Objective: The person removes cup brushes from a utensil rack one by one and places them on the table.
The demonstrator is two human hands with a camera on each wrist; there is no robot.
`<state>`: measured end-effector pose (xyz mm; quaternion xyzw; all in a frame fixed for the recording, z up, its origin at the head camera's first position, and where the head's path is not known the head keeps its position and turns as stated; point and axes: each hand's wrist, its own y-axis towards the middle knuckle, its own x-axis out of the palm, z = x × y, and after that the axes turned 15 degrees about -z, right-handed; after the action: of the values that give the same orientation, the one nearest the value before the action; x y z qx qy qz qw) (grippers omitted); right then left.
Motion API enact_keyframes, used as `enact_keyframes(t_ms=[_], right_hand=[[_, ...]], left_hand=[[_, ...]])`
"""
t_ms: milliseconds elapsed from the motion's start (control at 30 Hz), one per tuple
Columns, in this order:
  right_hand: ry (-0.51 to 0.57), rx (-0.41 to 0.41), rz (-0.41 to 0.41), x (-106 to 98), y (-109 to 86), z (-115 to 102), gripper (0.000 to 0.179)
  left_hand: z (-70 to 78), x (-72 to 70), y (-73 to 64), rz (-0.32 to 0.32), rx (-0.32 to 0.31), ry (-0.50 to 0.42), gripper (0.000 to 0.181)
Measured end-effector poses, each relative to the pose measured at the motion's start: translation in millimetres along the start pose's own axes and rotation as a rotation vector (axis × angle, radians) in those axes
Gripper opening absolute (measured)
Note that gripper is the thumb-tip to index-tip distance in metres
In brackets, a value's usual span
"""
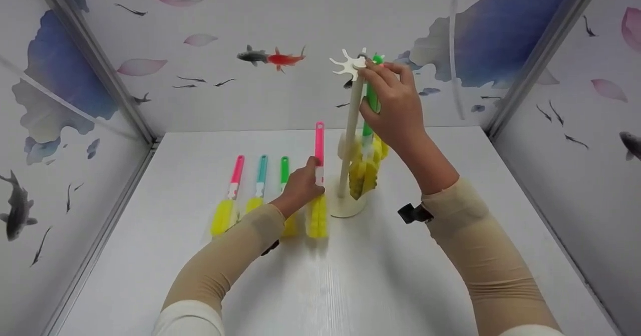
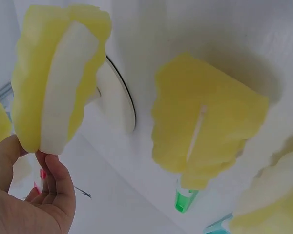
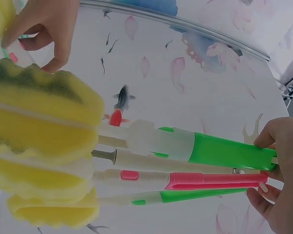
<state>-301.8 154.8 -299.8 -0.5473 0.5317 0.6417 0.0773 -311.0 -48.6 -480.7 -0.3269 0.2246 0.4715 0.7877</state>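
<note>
holding green brush (image 1: 371,100) upright at rack (image 1: 352,120) top, your right hand (image 1: 393,106) curls round handle, keeping its end level with hook crown. left hand (image 1: 300,188) grips pink brush (image 1: 318,186) at neck, sponge down on table (image 1: 380,276); three brushes lie flat beside.

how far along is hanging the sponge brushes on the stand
Partly done. At least two brushes already hang from the white stand, as the right wrist view shows. In hand: the right hand holds a green-handled brush at the hooks on top, and the left hand grips a pink-handled brush on the table. Left lying there: a pink brush, a teal brush and a green brush.
</note>
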Motion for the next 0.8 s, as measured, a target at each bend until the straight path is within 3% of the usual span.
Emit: enact_keyframes(t_ms=[200,400,800], right_hand=[[0.001,-0.003,0.001,1.0,-0.3,-0.9,0.041],[-0.021,-0.047,0.043,-0.5,0.0,0.0,0.039],[-0.023,-0.062,0.051,0.4,-0.2,1.5,0.04]], left_hand=[[-10.9,2.4,10.2,-0.034,-0.055,0.034,0.068],[-19.1,3.5,23.1,-0.055,-0.055,0.063,0.068],[-31.6,2.8,39.3,-0.104,-0.131,-0.066,0.071]])
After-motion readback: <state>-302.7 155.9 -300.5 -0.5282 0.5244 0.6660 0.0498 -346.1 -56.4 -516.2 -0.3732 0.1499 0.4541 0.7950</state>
